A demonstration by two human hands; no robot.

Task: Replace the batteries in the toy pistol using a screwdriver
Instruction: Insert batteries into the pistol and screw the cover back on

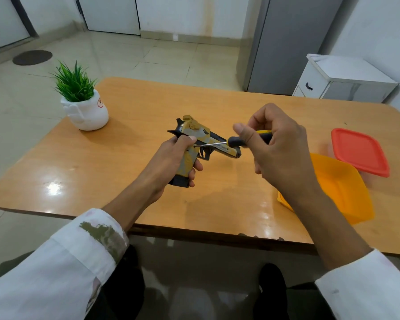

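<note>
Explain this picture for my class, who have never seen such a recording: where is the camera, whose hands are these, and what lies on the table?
No machine here: a person wears one wide-angle camera on the head, looking down at their own arms. The left hand grips the yellow toy pistol by its handle, over the wooden table. The right hand holds a screwdriver, its tip against the pistol's side. On the table stand a small potted plant at the left and, at the right, an orange plastic container and a red-lidded box.
</note>
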